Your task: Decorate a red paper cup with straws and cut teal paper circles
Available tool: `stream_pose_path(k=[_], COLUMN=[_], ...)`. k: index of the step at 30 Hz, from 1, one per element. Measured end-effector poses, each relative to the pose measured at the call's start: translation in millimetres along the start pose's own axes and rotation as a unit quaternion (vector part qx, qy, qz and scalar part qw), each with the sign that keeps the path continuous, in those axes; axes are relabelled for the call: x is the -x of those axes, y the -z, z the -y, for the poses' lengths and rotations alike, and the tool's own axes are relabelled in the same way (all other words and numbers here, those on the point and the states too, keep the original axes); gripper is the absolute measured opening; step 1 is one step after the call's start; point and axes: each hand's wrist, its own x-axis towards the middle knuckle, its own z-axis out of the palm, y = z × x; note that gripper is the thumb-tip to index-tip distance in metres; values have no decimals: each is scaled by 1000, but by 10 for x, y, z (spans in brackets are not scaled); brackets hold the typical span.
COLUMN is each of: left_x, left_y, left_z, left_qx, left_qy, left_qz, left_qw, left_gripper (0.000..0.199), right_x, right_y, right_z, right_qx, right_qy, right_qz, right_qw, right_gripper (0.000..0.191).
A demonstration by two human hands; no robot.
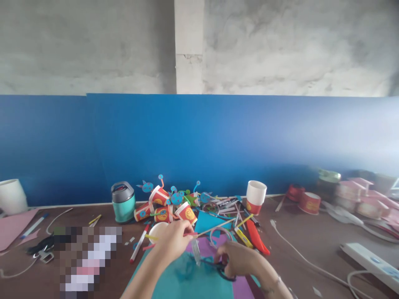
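My left hand (179, 238) is closed on a thin red strip (190, 234) above the teal paper. In my right hand (238, 259) are black-handled scissors (225, 270), their blades pointing left toward a roll of clear tape (195, 251). The tape stands between my two hands, just below the strip. Under both hands lie a teal sheet (177, 278) and purple paper (241, 286). A white cup (157, 230) sits behind my left forearm, with yellow and red strips beside it.
Decorated red cups (163, 214) and a teal jar (124, 205) stand at the back. Further right are a white-and-red cup (256, 195), an orange-red pouch (257, 236), a white cable (299, 253) and a power strip (370, 263). A marker (139, 247) lies left.
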Motion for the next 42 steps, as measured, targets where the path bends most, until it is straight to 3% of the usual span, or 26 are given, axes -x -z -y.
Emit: stream_pose_path(k=[2,3,6,9,14,22,29,37,42], left_x=[-2,-7,-22,-23,0,-30,-50,-45,-60], left_y=[24,29,22,11,47,-20,-88,-69,-16], left_z=[9,21,65,84,30,61,129,110,50], left_qx=[-11,-14,-34,-45,-35,47,79,94,128], left_qy=[6,8,13,13,11,-13,-25,-25,-2], left_qz=[19,30,48,49,54,62,63,66,13], left_qw=[1000,999,998,998,998,997,995,993,992], left_gripper=[12,13,14,15,17,19,16,14,12], right_x=[-8,-6,18,18,-74,-81,-78,-55,-101], right_y=[134,192,324,361,252,204,178,198,138], right_z=[-74,-102,-144,-145,-107,74,63,75,-63], right_qx=[-22,-15,-27,-55,-70,-56,-116,-126,-131], right_qy=[-26,-49,-57,-69,-12,50,60,40,37], right_qz=[53,124,197,168,76,15,35,62,63], right_qw=[998,991,978,982,995,997,991,989,989], right_gripper=[44,51,54,50,49,44,27,21,16])
